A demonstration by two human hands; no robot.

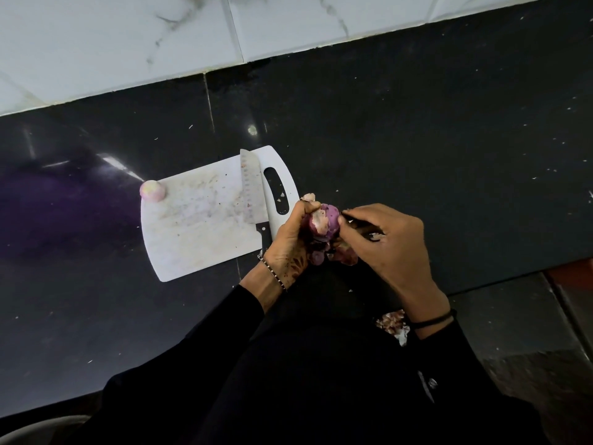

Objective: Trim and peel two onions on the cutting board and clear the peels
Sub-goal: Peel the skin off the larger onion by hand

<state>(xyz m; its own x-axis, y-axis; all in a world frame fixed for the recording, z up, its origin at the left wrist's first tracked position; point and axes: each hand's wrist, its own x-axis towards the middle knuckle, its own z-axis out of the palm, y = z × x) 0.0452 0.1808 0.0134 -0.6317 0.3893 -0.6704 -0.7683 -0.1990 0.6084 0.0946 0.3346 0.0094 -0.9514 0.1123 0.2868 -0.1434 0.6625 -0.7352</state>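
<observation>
Nearest the camera, black sleeves [321, 364] fill the lower middle of the view. A pale, crumpled scrap [393, 326] shows just beside the right wrist; what it is cannot be told. That wrist wears a black band [433, 321], and the left wrist wears a beaded bracelet [272, 273].

Both hands meet over the counter's [449, 139] near edge, just off the board's [205, 220] right end. The left hand [288, 239] wraps its curled fingers round the onion [324, 220] from the left and hides much of that side. The right hand [385, 239] comes in from the right, with thumb and forefinger pinched at the onion's skin and the other fingers loosely bent behind. The onion sits between the two hands, held above the counter and not on the board, its purple flesh partly bared and pale skin clinging to it. Loose peels [340, 255] hang bunched under it, between the palms, and one more bit pokes out above the left fingers.

The white board lies aslant to the left, stained and speckled. The knife [252, 191] rests on its right part beside the handle slot, blade pointing away, and its black grip passes under the left hand. A peeled onion [152, 191] sits on the board's far left corner, well apart from the hands. Small flecks dot the dark counter. Beyond it rises the marbled wall [128, 43].
</observation>
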